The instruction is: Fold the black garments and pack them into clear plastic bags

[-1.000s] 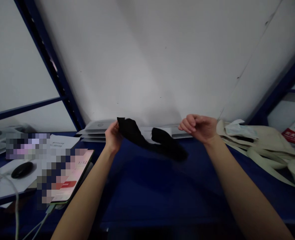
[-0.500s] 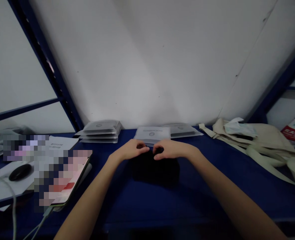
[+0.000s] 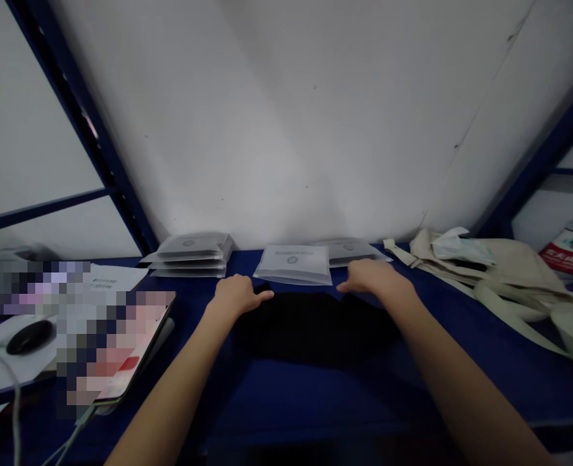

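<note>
Both hands have moved apart since the earlier frame, and the black cloth [image 3: 310, 330] now spreads wider between them. It lies midway along the tabletop [image 3: 310, 401], just in front of a zip bag [image 3: 293, 264] near the back edge. The left hand [image 3: 237, 296] is at the cloth's back left corner, thumb stretched out over it and fingers partly curled; the right hand [image 3: 376, 279] is half closed at the back right part, thumb pointing inward. Whether either one pinches fabric, I cannot tell. The cloth looks light, soft and limp, hardly fragile, and probably best taken by its two back corners. Its folds and layers sink into darkness, the right forearm covers its right end, and both hands' undersides are hidden.
</note>
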`<state>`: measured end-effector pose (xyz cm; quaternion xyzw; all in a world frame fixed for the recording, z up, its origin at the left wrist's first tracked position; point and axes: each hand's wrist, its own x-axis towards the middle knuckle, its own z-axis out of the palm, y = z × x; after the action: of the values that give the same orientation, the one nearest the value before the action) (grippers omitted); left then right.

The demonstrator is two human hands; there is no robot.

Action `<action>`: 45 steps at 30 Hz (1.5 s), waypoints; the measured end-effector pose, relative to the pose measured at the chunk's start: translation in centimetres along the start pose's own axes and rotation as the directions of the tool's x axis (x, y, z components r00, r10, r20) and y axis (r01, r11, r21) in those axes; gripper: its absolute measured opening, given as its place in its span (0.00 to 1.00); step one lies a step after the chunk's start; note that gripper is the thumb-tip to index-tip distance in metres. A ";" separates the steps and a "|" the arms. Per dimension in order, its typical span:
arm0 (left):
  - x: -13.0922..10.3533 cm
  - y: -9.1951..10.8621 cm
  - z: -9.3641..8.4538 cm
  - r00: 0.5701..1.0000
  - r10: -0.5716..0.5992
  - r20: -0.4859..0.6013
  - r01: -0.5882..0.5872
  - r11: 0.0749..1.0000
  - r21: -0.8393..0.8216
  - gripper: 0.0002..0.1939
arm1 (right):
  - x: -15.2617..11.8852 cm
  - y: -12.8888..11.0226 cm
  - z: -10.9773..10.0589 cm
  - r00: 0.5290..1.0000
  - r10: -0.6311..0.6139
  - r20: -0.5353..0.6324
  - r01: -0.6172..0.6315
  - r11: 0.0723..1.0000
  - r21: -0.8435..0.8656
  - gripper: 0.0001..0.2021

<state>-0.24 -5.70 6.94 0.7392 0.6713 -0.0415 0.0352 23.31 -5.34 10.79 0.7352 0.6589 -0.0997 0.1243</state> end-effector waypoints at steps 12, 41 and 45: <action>0.0 -0.6 -0.2 0.998 0.061 0.004 -0.061 0.998 0.012 0.18 | 0.6 -3.6 2.3 0.963 -0.269 -0.012 0.269 0.962 0.037 0.17; 2.6 -1.2 0.9 0.971 -0.074 -0.228 -0.048 0.871 -0.489 0.12 | 4.1 -3.6 3.9 0.868 -0.411 -0.279 0.468 0.864 0.183 0.07; 1.8 -3.8 -1.2 0.991 0.019 -0.132 -0.127 0.435 -0.891 0.10 | 2.7 -2.0 2.1 0.829 -0.468 -0.306 0.560 0.696 0.451 0.10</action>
<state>-3.86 -3.42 7.97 0.6375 0.5596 0.3598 0.3886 21.65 -3.20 7.85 0.5316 0.7936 -0.2434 -0.1688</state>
